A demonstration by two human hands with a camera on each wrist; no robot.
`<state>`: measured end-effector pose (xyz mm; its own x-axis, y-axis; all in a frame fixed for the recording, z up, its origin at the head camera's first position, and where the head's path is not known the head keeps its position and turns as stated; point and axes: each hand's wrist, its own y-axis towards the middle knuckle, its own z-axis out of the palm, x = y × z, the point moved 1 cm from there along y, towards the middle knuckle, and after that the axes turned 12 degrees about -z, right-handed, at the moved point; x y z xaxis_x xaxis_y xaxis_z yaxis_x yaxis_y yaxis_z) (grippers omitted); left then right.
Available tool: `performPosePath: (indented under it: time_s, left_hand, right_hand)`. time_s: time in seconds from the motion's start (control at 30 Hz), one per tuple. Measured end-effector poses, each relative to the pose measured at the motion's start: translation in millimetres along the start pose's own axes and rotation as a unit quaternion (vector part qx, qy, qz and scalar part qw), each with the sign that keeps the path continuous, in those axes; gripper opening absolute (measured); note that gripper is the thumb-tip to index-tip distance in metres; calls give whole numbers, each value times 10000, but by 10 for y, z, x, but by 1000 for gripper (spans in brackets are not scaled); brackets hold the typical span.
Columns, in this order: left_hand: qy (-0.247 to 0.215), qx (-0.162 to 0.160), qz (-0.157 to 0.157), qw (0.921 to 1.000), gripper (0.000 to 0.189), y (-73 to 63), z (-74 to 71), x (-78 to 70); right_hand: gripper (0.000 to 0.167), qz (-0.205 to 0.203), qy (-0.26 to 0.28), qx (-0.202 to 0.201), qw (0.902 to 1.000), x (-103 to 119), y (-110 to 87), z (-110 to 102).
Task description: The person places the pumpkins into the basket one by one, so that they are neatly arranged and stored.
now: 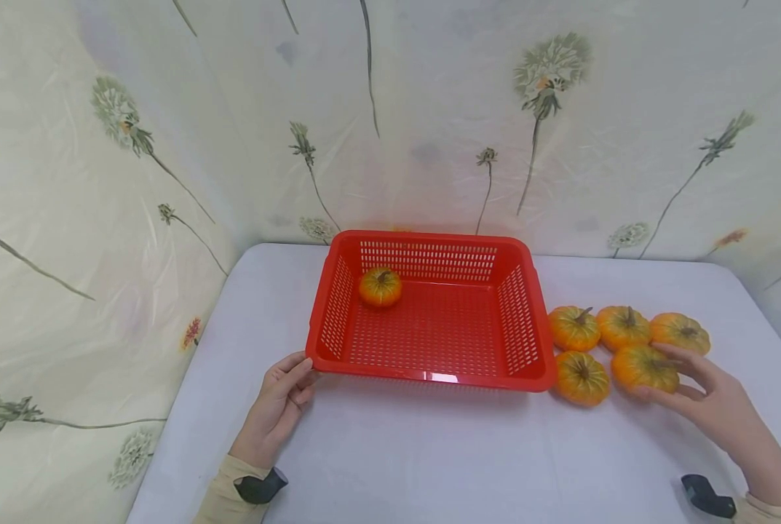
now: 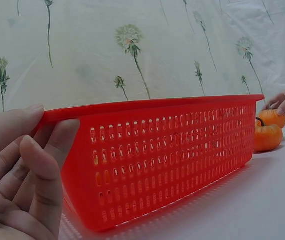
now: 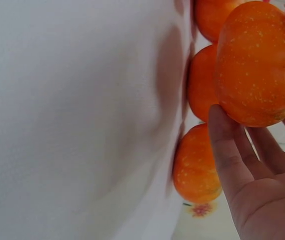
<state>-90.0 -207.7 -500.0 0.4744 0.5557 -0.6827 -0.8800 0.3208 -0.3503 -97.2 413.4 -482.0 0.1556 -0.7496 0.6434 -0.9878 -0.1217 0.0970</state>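
A red plastic basket [image 1: 423, 320] stands on the white table with one small orange pumpkin [image 1: 380, 287] in its back left corner. My left hand [image 1: 283, 397] pinches the basket's front left corner, thumb over the rim [image 2: 147, 102] and fingers beneath. To the right of the basket, my right hand [image 1: 704, 393] grips another pumpkin [image 1: 644, 368] between thumb and fingers. In the right wrist view this held pumpkin [image 3: 258, 64] is raised off the white cloth, with other pumpkins behind it.
Right beside the basket's right wall sit two pumpkins, one behind [image 1: 573, 329] and one in front [image 1: 581, 378]. Two more, a middle pumpkin [image 1: 623, 327] and a right one [image 1: 680, 333], complete the back row. A flower-printed curtain [image 1: 423, 131] hangs along the table's back edge.
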Motion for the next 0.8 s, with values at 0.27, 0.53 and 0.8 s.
performPosePath:
  time_s: [0.27,0.53,0.8]
  left_hand:
    - [-40,76,28,10000,26,5,-6,6]
    - [-22,51,5,10000,25,7,-23,8]
    - [-6,-6,-20,10000,26,10,-22,7]
  right_hand:
    - [86,-24,-134,27,9999,92,40,-33]
    - [82,-217,-219,-67,9995,230,104,-84]
    - [81,-357,-223,-67,9991,408,184,-118]
